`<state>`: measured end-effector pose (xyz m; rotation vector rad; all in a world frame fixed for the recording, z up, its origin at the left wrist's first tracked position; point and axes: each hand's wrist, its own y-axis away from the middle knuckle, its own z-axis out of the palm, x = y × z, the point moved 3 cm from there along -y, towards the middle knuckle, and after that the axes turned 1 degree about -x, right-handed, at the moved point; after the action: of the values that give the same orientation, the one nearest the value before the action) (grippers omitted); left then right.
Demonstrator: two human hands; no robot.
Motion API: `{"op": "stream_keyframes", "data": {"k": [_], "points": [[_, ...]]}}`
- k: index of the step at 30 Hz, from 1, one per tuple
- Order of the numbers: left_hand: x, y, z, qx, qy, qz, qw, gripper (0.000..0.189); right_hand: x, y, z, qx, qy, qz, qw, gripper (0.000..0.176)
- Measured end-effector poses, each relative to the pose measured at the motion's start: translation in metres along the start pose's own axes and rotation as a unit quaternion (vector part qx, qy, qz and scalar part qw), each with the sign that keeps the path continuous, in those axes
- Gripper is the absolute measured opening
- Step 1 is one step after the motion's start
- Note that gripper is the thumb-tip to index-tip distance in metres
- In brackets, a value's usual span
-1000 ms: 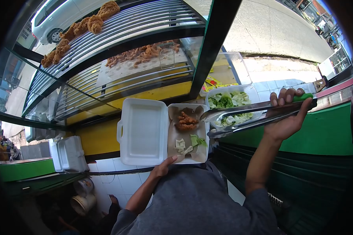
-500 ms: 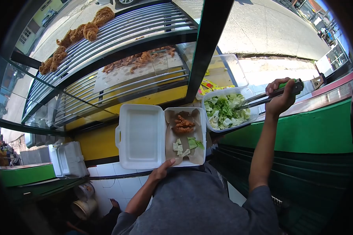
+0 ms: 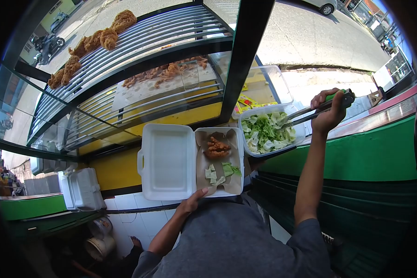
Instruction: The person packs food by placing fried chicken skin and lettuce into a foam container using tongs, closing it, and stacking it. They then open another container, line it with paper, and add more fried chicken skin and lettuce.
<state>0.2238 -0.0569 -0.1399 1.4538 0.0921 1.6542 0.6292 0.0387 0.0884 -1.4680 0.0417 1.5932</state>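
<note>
My right hand (image 3: 330, 109) is closed around the green-trimmed handle of a pair of tongs (image 3: 306, 114). The tips of the tongs reach into chopped lettuce (image 3: 267, 130) in a clear plastic tub (image 3: 301, 137). My left hand (image 3: 193, 202) grips the near edge of an open white foam takeaway box (image 3: 167, 195), thumb over the rim. Brown paper (image 3: 201, 167) lines the box's right half. On it lie a piece of fried chicken (image 3: 217, 147) and several scraps of lettuce (image 3: 211, 174). The left half, the lid, lies flat and holds nothing.
A glass display case (image 3: 148, 62) with metal racks holds fried chicken (image 3: 108, 38) on top and more pieces (image 3: 171, 69) below. Behind the lettuce stands another clear tub (image 3: 282, 85) with yellow-red sachets (image 3: 248, 103). Stacked foam boxes (image 3: 84, 190) stand at the left.
The right hand and tongs have shifted slightly left and down, tips still in the lettuce. The left hand stays on the box. Outside, a car has come into view at the top right.
</note>
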Motion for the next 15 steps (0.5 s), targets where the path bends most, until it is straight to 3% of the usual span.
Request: {"op": "stream_keyframes", "data": {"k": [7, 9, 15], "points": [[-0.020, -0.011, -0.009, -0.009, -0.013, -0.022, 1.000, 0.054, -0.059, -0.006, 0.002, 0.053, -0.080, -0.028, 0.995, 0.040], [-0.016, -0.010, -0.007, -0.003, -0.024, -0.017, 1.000, 0.054, -0.072, -0.002, 0.005, 0.074, -0.141, 0.001, 0.987, 0.040], [-0.006, -0.007, -0.002, -0.005, -0.026, -0.024, 0.999, 0.058, -0.074, 0.048, 0.042, 0.002, -0.275, 0.113, 0.955, 0.036]]}}
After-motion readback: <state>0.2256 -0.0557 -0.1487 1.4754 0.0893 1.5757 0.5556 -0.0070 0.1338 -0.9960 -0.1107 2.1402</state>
